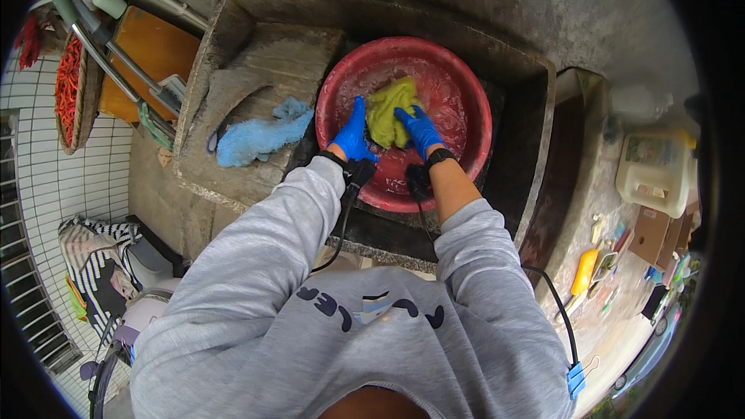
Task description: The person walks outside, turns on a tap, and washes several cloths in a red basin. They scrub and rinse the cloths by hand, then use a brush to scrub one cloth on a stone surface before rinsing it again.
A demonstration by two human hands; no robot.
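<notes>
Both my hands wear blue gloves and are inside a red plastic basin (478, 110) of water. A wet yellow-green cloth (384, 110) lies bunched between them. My right hand (420, 128) grips the cloth's right side, its fingers pressed into the folds. At the cloth's left is my left hand (353, 134), thumb and fingers apart, with a small gap showing between it and the cloth. Left of the basin, a fluffy light-blue cloth (256, 138) rests on the ridged slab of the concrete sink (279, 49).
The sink's rough rim (541, 128) surrounds the basin. Cables hang from both wrists. To the right, a ledge carries a translucent plastic jug (652, 169), an orange-handled item (584, 272) and a cardboard box (655, 235). On the left are a basket of red chillies (70, 90) and metal poles (110, 64).
</notes>
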